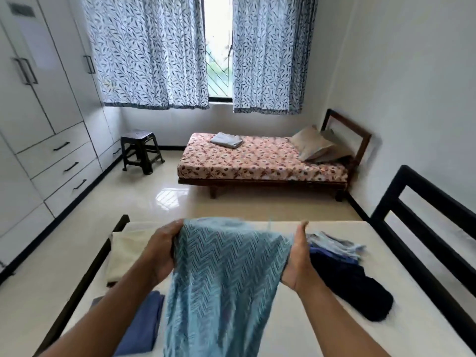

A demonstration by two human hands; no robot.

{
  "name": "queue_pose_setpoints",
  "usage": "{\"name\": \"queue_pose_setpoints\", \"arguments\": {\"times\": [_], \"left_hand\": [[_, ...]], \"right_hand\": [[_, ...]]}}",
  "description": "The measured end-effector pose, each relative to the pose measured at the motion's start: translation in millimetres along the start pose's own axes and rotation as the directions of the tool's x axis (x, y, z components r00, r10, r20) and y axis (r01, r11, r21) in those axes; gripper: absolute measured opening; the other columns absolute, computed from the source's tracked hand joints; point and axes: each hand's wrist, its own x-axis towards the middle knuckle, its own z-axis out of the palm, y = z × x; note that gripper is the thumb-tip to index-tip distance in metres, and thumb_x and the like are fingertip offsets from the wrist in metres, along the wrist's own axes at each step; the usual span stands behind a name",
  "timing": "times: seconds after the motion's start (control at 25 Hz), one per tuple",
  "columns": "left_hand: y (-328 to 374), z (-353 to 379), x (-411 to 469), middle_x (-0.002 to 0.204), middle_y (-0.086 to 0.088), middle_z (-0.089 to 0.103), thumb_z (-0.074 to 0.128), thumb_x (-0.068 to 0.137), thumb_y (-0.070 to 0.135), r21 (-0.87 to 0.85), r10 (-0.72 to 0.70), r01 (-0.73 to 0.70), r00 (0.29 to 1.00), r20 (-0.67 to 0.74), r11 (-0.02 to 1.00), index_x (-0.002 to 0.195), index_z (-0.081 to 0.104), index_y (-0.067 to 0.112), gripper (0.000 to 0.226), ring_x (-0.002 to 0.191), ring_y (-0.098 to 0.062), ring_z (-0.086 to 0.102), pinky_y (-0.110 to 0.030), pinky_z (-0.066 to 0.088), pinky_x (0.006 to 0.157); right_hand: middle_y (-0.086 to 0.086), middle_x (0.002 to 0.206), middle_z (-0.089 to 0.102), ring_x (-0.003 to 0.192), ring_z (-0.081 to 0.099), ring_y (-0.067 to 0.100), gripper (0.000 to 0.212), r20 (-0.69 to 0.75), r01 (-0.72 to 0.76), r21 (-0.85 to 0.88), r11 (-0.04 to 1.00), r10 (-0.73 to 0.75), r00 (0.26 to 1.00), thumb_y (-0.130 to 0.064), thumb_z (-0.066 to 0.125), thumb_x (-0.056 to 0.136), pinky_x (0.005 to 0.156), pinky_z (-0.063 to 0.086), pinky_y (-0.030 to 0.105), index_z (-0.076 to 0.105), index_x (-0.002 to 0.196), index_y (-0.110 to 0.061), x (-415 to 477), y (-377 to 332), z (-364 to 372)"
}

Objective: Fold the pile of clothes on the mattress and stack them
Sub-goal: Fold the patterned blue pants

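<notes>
Teal zigzag-patterned garment (226, 274) is bunched in the curled fingers of the left hand (161, 251). The right hand (298, 258) grips the opposite edge, thumb up, its other fingers hidden behind the cloth. The garment hangs between both hands above the cream mattress (309, 331). Just right of the right hand lies the unfolded pile (345, 276), dark navy and pale blue. On the left side lie a folded cream cloth (126, 253) and a folded blue cloth (141, 323).

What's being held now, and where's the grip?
Both hands hold the teal zigzag-patterned garment by its upper edge: left hand at one end, right hand at the other.
</notes>
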Motion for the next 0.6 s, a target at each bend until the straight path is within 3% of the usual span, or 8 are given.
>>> {"name": "queue_pose_setpoints", "arguments": {"times": [0.08, 0.16, 0.24, 0.32, 0.4, 0.48, 0.52, 0.6], "left_hand": [[-14, -27, 10, 0.116, -0.027, 0.063, 0.049, 0.105, 0.024, -0.003, 0.003, -0.003, 0.998, -0.069, 1.000, 0.123, 0.061, 0.001, 0.032, 0.103, -0.037, 0.063, -0.047, 0.056, 0.088], [-19, -43, 16, 0.104, -0.021, 0.064, 0.055, 0.103, 0.021, 0.024, 0.018, -0.015, 0.992, -0.127, 1.000, 0.115, 0.062, 0.003, 0.022, 0.097, -0.035, 0.061, -0.046, 0.052, 0.087], [-16, -50, 17, 0.080, -0.012, 0.069, 0.063, 0.099, 0.014, 0.120, 0.045, -0.025, 0.986, -0.163, 0.993, 0.095, 0.067, 0.002, 0.013, 0.078, -0.028, 0.061, -0.038, 0.049, 0.074], [-5, -52, 15, 0.072, -0.006, 0.071, 0.070, 0.093, 0.009, 0.246, 0.074, -0.029, 0.982, -0.175, 0.969, 0.093, 0.072, 0.002, 0.007, 0.071, -0.025, 0.063, -0.032, 0.052, 0.066], [-1, -55, 17, 0.075, -0.007, 0.074, 0.074, 0.090, 0.006, 0.318, 0.073, -0.026, 0.988, -0.138, 0.948, 0.100, 0.074, -0.002, 0.013, 0.068, -0.020, 0.067, -0.026, 0.056, 0.061], [1, -56, 23, 0.081, -0.010, 0.075, 0.074, 0.090, 0.004, 0.346, 0.067, -0.024, 0.992, -0.111, 0.938, 0.108, 0.073, 0.001, 0.018, 0.068, -0.019, 0.070, -0.027, 0.058, 0.062], [3, -57, 27, 0.087, -0.014, 0.075, 0.074, 0.090, 0.003, 0.358, 0.065, -0.032, 0.995, -0.079, 0.933, 0.113, 0.073, 0.005, 0.023, 0.074, -0.022, 0.071, -0.031, 0.059, 0.066], [13, -58, 34, 0.097, -0.019, 0.074, 0.074, 0.090, 0.002, 0.405, 0.058, -0.074, 0.997, 0.054, 0.911, 0.119, 0.073, 0.010, 0.030, 0.086, -0.028, 0.071, -0.038, 0.060, 0.075]], "right_hand": [[0.025, 0.120, 0.071, 0.104, 0.072, 0.034, 0.055, 0.046, -0.039, -0.205, 0.978, 0.049, 0.998, -0.046, 0.059, 0.099, 0.095, 0.057, 0.045, 0.072, 0.119, 0.004, 7, 4, -4], [0.020, 0.092, 0.074, 0.074, 0.073, 0.026, 0.016, -0.130, -0.033, -0.424, 0.905, -0.025, 0.991, -0.012, 0.069, 0.093, 0.074, 0.061, 0.036, 0.071, 0.093, 0.004, 23, -4, -5], [0.022, 0.084, 0.067, 0.070, 0.069, 0.029, 0.021, -0.269, -0.021, -0.534, 0.845, -0.147, 0.952, -0.009, 0.082, 0.074, 0.077, 0.060, 0.047, 0.067, 0.085, 0.000, 34, -12, -7], [0.018, 0.081, 0.062, 0.077, 0.063, 0.028, 0.027, -0.339, -0.018, -0.673, 0.740, -0.287, 0.896, -0.013, 0.089, 0.067, 0.079, 0.058, 0.054, 0.068, 0.081, -0.006, 42, -20, -7], [0.012, 0.089, 0.064, 0.087, 0.062, 0.024, 0.031, -0.353, -0.052, -0.799, 0.599, -0.397, 0.847, -0.022, 0.089, 0.072, 0.078, 0.053, 0.043, 0.071, 0.095, -0.011, 42, -28, 0], [0.007, 0.110, 0.065, 0.102, 0.063, 0.025, 0.045, -0.328, -0.074, -0.877, 0.475, -0.479, 0.814, -0.024, 0.086, 0.080, 0.085, 0.052, 0.035, 0.066, 0.119, -0.013, 35, -36, 8], [0.006, 0.115, 0.065, 0.105, 0.064, 0.025, 0.046, -0.301, -0.062, -0.896, 0.440, -0.499, 0.812, -0.022, 0.084, 0.083, 0.086, 0.052, 0.034, 0.063, 0.124, -0.013, 35, -43, 8], [0.013, 0.112, 0.072, 0.102, 0.069, 0.029, 0.042, -0.204, -0.015, -0.914, 0.406, -0.427, 0.881, -0.022, 0.086, 0.082, 0.089, 0.054, 0.038, 0.069, 0.119, -0.015, 31, -55, 10]]}}
